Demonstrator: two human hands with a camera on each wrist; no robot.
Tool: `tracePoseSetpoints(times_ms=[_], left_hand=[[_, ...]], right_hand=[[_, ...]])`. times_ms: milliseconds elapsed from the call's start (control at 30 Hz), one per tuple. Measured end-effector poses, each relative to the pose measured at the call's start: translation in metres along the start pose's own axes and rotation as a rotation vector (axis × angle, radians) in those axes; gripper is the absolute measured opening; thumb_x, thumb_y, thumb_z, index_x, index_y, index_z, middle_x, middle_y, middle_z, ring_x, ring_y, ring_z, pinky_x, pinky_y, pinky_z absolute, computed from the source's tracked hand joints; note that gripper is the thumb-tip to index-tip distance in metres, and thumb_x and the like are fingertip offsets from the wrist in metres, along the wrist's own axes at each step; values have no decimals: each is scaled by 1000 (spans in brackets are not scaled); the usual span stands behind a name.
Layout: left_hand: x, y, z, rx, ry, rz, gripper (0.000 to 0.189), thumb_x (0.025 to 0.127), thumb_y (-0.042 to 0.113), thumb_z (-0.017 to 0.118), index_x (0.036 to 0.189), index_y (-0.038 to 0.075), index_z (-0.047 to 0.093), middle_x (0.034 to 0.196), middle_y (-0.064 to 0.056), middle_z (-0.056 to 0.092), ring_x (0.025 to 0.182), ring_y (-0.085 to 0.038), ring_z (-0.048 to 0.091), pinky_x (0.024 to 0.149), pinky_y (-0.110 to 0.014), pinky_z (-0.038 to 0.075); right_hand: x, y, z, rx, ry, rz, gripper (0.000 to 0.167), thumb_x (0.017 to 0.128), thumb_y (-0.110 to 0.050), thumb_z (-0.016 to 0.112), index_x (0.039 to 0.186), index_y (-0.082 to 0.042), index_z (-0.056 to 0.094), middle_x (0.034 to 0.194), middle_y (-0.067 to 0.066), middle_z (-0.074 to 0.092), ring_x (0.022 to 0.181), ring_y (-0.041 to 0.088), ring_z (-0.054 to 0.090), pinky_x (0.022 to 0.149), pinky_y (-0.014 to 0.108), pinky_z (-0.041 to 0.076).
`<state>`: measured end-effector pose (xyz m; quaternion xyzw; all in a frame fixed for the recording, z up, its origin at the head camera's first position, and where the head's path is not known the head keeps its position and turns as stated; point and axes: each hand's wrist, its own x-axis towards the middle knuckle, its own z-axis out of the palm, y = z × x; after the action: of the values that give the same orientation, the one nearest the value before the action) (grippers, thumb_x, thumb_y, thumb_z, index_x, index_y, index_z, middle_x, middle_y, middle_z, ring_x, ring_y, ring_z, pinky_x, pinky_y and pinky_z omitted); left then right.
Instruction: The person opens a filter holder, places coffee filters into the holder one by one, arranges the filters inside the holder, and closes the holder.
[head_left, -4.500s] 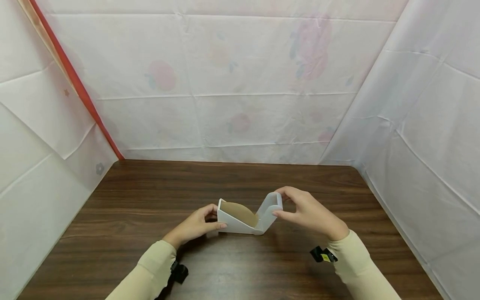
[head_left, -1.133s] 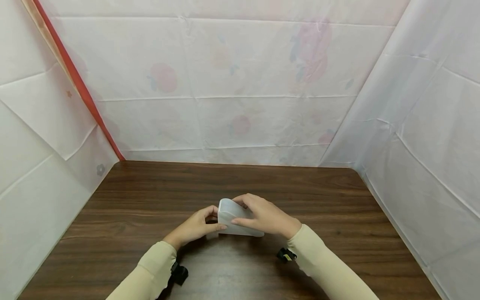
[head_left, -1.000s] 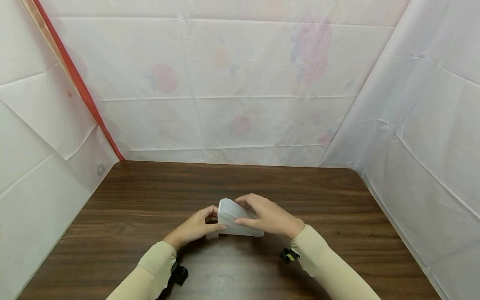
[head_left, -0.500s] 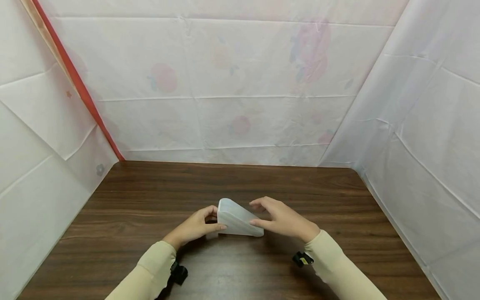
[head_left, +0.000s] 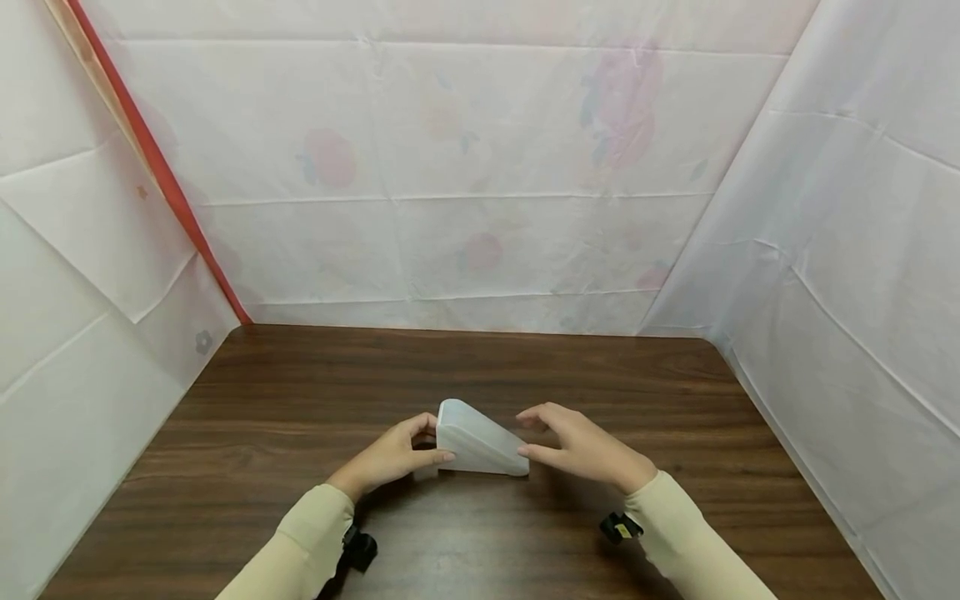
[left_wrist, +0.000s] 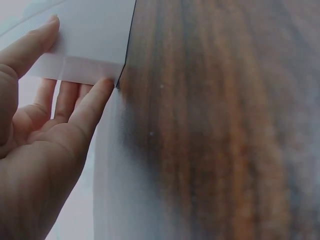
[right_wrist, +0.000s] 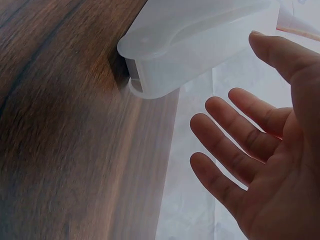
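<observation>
A white wedge-shaped plastic case [head_left: 478,442] with a hinged lid stands on the table, its lid closed and its tall end to the left. My left hand [head_left: 392,458] holds that tall end, thumb on the near side and fingers behind; the left wrist view shows the thumb pressed to the case wall [left_wrist: 95,35]. Just off the low right end is my right hand [head_left: 588,446], fingers spread and slightly bent, holding nothing. In the right wrist view the palm [right_wrist: 285,160] faces the case's rounded hinge end [right_wrist: 150,75], apart from it. The case's contents are hidden.
The dark wood-grain table [head_left: 337,375] extends around the case. White printed sheeting [head_left: 480,167] hangs behind and at both sides, with a red strip [head_left: 157,158] at the left corner. Small black cameras [head_left: 621,527] sit on the wrists.
The lid, raised at first over a brown rounded sheet, has swung left and closed over it. My right hand has let go and drawn back right; my left hand stays on the case.
</observation>
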<state>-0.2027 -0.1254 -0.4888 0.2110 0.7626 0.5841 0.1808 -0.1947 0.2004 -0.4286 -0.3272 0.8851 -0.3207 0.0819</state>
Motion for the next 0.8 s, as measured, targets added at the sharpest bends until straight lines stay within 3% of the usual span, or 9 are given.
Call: tracePoseSetpoints(times_ms=[333,500,800], left_hand=[[-1,3,0,11,-23,32,41,92,19,76,124,2,56,116,-8,66,112,-27,62,86,-30,52],[-3,3,-1,12,-27,44,41,91,15,77,124,2,56,118,-10,66,113,-28,61,88,-31,52],[-11,5,-12,60,-18,73,44,91,18,78,127,4,57,123,-12,63,116,-31,60,101,-48,45]], right_hand=[[-3,10,1,20,14,1,48,98,-45,64,136,-16,55,131,6,60,114,17,58,95,46,49],[-5,15,2,8,30,-21,49,100,-43,61,135,-9,56,129,11,61,112,21,60,94,48,49],[-7,20,2,20,36,15,49,101,-43,61,135,-7,56,128,8,61,112,22,61,93,46,50]])
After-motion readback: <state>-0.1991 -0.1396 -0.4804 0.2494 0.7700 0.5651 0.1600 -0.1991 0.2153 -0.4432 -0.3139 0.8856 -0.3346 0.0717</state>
